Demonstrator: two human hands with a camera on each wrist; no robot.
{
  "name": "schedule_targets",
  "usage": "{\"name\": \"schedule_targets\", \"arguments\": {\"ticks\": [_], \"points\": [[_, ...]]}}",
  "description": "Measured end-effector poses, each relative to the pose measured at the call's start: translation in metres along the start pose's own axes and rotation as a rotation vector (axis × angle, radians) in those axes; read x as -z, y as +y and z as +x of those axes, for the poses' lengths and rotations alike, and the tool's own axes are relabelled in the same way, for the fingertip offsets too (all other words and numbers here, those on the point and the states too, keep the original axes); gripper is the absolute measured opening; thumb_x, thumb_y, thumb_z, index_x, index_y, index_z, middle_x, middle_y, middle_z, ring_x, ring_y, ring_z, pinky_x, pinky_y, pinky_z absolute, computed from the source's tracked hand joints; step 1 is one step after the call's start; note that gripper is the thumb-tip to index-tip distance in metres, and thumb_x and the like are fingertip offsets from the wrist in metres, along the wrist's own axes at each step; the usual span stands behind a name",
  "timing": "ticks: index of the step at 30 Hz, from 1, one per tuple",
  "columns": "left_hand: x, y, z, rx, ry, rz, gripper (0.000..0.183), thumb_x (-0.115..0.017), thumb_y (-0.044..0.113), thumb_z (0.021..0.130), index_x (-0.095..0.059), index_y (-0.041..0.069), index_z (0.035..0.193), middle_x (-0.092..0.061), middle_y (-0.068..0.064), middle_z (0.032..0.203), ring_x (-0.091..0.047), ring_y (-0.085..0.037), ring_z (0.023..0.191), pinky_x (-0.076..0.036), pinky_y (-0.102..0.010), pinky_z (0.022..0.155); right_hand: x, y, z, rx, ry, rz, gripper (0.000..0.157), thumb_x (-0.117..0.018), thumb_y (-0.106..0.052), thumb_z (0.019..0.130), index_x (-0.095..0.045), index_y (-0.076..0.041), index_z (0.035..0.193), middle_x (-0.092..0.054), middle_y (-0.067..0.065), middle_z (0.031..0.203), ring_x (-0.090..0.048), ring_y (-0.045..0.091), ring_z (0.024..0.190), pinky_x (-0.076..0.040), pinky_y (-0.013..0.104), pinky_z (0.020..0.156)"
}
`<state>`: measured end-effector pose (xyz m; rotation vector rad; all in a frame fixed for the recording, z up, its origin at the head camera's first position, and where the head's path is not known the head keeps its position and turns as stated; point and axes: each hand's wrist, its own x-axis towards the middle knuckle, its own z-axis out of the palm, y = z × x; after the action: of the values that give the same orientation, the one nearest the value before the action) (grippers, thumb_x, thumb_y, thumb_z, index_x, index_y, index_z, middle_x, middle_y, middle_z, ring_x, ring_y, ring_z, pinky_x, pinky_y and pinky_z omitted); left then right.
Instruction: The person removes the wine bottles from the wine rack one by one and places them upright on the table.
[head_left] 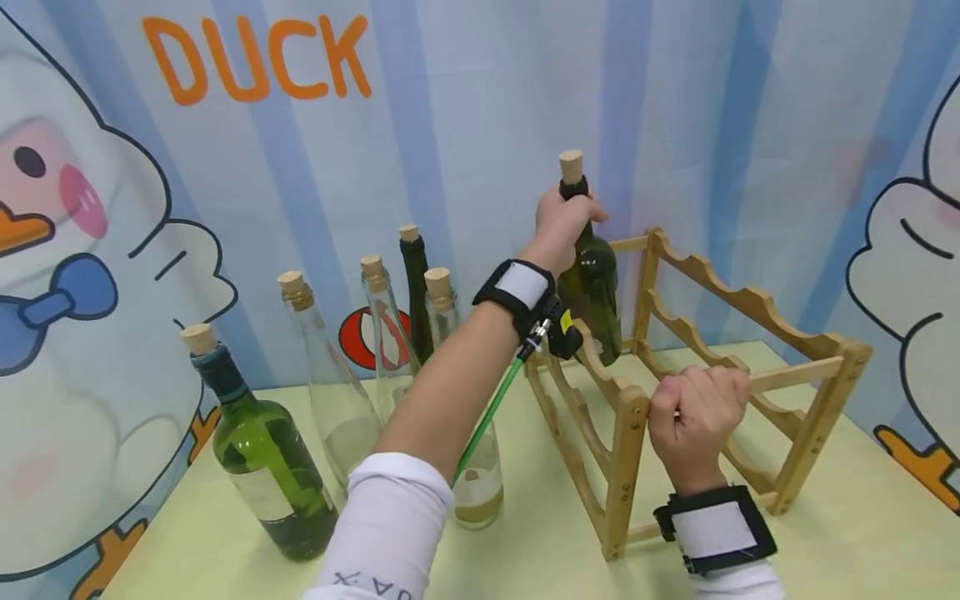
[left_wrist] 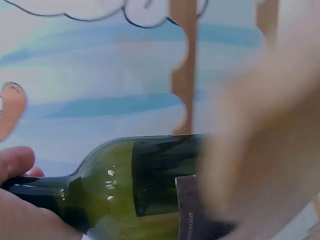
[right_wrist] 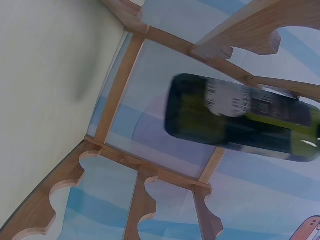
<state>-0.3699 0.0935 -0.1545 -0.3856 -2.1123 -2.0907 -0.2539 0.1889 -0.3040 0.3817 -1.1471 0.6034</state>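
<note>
My left hand (head_left: 558,227) grips the neck of a dark green wine bottle (head_left: 592,287) with a cork in its top. The bottle is upright, at the far left part of a wooden wine rack (head_left: 630,450). In the left wrist view the bottle (left_wrist: 115,185) shows a dark label, partly hidden by a blurred wooden rail. In the right wrist view the bottle (right_wrist: 240,117) hangs among the rack's bars, its base apart from the table. My right hand (head_left: 701,417) holds the rack's near top crossbar with curled fingers.
Left of the rack stand several corked bottles: a green wine bottle (head_left: 273,475), clear bottles (head_left: 341,417) and a slim dark bottle (head_left: 417,292). The left forearm partly covers one clear bottle (head_left: 480,492). A striped cloth backdrop (head_left: 487,100) rises behind the pale yellow table (head_left: 540,550).
</note>
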Motion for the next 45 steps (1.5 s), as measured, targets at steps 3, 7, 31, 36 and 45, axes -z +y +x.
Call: {"name": "schedule_targets", "arguments": {"ticks": [3, 7, 31, 36, 45], "points": [[0.006, 0.024, -0.007, -0.017, -0.019, -0.02, 0.019, -0.058, -0.001, 0.078, -0.046, 0.012, 0.071, -0.052, 0.001, 0.08, -0.047, -0.013, 0.081, -0.041, -0.026, 0.068, -0.002, 0.004, 0.0, -0.002, -0.004, -0.004, 0.041, -0.041, -0.013, 0.081, -0.03, -0.002, 0.043, -0.023, 0.008, 0.042, -0.018, 0.027, 0.044, -0.018, 0.041, 0.059], [0.012, 0.049, -0.013, -0.07, -0.088, -0.046, 0.023, -0.054, -0.005, 0.078, -0.042, 0.01, 0.066, -0.044, -0.002, 0.068, -0.038, -0.015, 0.067, -0.035, -0.025, 0.06, -0.003, 0.01, -0.003, -0.011, -0.006, -0.006, 0.038, -0.041, -0.011, 0.078, -0.031, -0.002, 0.043, -0.024, 0.009, 0.042, -0.019, 0.028, 0.044, -0.018, 0.041, 0.059], [0.067, 0.139, -0.098, -0.246, -0.443, -0.335, 0.03, -0.027, -0.028, 0.066, -0.034, 0.002, 0.065, -0.033, -0.009, 0.062, -0.035, -0.021, 0.06, -0.031, -0.026, 0.058, -0.004, 0.029, -0.005, -0.085, 0.006, -0.003, 0.039, -0.04, -0.012, 0.076, -0.025, -0.003, 0.041, -0.019, 0.01, 0.041, -0.017, 0.03, 0.044, -0.019, 0.043, 0.059], [0.098, 0.133, -0.118, -0.105, -0.444, -0.332, 0.033, -0.024, -0.027, 0.064, -0.036, 0.004, 0.068, -0.033, -0.007, 0.062, -0.036, -0.019, 0.059, -0.034, -0.026, 0.059, -0.001, 0.039, -0.008, -0.094, 0.012, -0.01, 0.038, -0.04, -0.011, 0.075, -0.027, -0.001, 0.04, -0.02, 0.012, 0.04, -0.019, 0.033, 0.044, -0.02, 0.044, 0.059], [0.126, 0.077, -0.14, 0.091, -0.467, -0.032, 0.03, -0.034, -0.024, 0.059, -0.038, 0.004, 0.071, -0.037, -0.006, 0.063, -0.038, -0.021, 0.063, -0.034, -0.03, 0.061, 0.007, 0.054, -0.002, -0.119, 0.03, -0.026, 0.038, -0.04, -0.012, 0.073, -0.027, 0.0, 0.04, -0.022, 0.014, 0.04, -0.022, 0.037, 0.046, -0.02, 0.047, 0.061]]}}
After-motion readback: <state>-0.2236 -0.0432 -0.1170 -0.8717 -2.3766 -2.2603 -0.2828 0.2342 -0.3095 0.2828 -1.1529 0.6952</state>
